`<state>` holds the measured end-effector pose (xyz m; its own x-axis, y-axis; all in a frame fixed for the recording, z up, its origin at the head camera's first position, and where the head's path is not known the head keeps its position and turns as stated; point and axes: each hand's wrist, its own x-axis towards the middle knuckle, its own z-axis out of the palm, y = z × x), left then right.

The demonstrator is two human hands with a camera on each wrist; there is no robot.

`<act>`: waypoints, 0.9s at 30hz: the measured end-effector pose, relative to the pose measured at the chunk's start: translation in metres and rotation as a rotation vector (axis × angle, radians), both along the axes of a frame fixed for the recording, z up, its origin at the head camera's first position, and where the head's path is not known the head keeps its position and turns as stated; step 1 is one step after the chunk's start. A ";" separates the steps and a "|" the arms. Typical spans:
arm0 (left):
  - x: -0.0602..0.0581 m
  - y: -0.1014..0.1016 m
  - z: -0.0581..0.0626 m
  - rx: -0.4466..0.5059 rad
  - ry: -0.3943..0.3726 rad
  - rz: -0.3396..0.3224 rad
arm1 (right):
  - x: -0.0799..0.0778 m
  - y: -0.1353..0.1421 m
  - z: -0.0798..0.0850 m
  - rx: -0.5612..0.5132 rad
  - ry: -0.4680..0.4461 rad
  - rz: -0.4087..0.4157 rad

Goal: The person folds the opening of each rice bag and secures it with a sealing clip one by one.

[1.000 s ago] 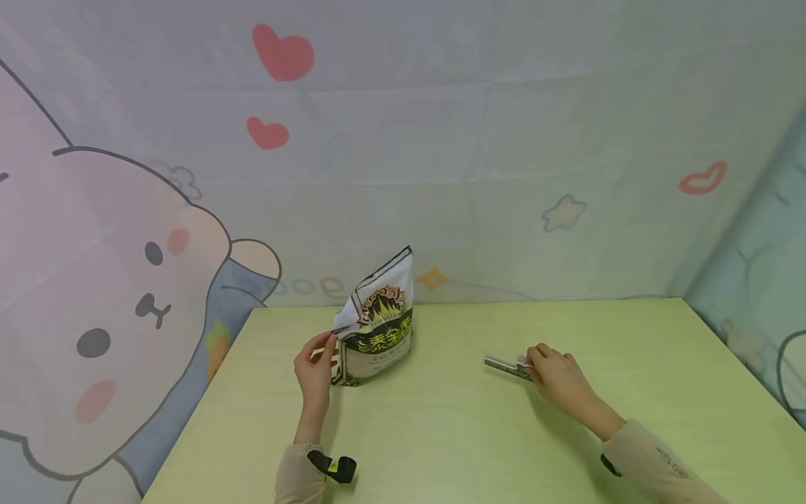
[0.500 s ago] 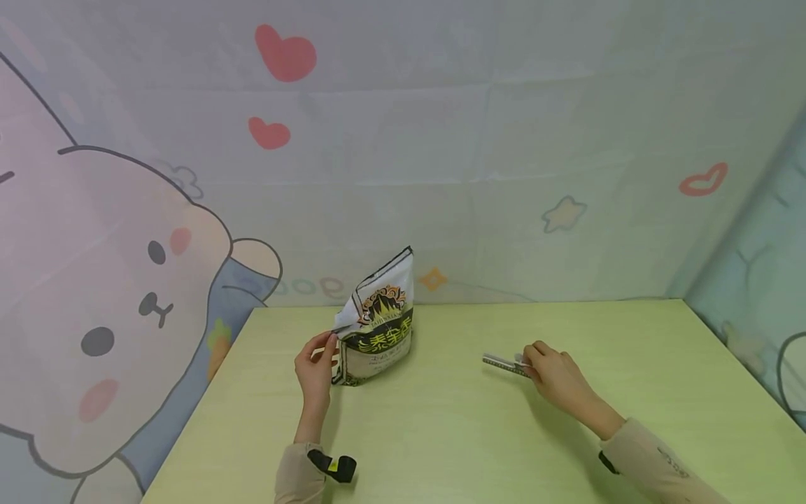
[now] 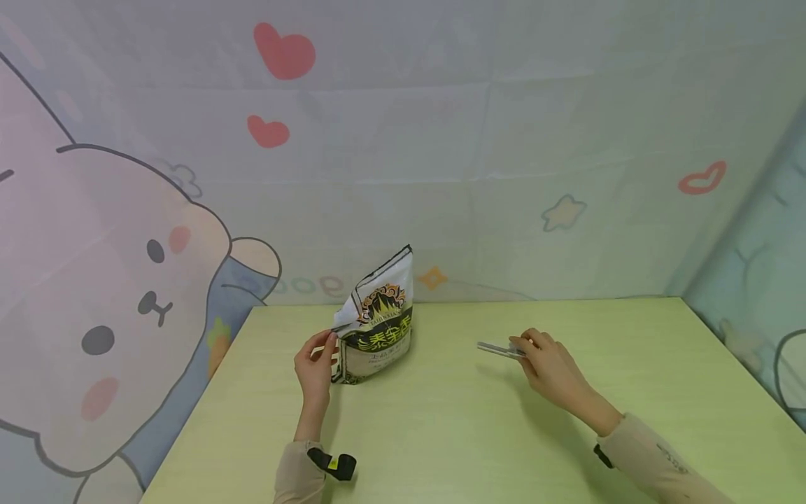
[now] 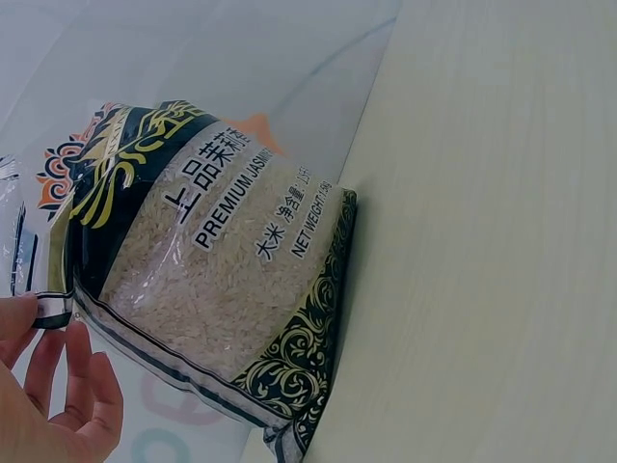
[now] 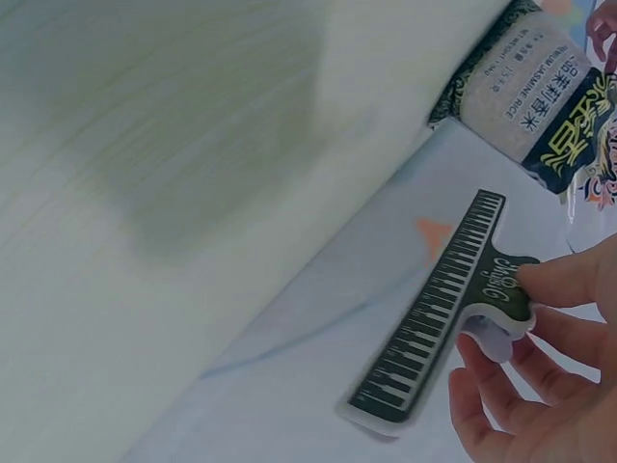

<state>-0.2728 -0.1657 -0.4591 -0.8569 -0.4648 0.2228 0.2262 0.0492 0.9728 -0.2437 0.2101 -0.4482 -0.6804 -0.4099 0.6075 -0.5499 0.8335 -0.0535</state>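
White rice (image 4: pixel 202 318) shows through the see-through part of the bag (image 3: pixel 378 325), which stands near the back of the table (image 3: pixel 441 434). The left hand (image 3: pixel 315 367) pinches the bag's side edge — its wrist view cuts off part of the hand and the bag's top. The right hand (image 3: pixel 554 367) holds a piano-key clip (image 5: pixel 434 309) up above the table, well apart from the bag. From the head view, fingers hide part of the clip — and I can't tell if the bag's top is open.

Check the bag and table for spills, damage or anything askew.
No spill or tear shows. Only the rice bag looks askew: its top slopes down toward the left hand, which pinches its edge.
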 end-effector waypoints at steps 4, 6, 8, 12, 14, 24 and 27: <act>0.000 0.001 0.000 0.002 -0.004 0.002 | 0.001 -0.003 0.004 -0.020 0.030 0.021; 0.000 0.001 -0.001 -0.004 -0.005 0.004 | 0.001 -0.005 0.006 -0.027 0.036 0.033; -0.001 0.001 -0.001 -0.010 -0.002 0.008 | 0.002 -0.007 0.008 -0.034 0.044 0.053; -0.002 0.001 -0.001 0.000 0.010 0.014 | 0.002 -0.012 0.013 -0.041 0.070 0.097; -0.002 0.000 -0.001 0.008 0.011 0.016 | 0.002 -0.015 0.017 -0.046 0.082 0.112; -0.002 0.000 0.000 0.008 0.006 0.010 | 0.004 -0.025 0.022 -0.062 0.114 0.117; -0.001 0.001 0.000 0.009 -0.002 0.007 | 0.006 -0.027 0.022 -0.064 0.119 0.123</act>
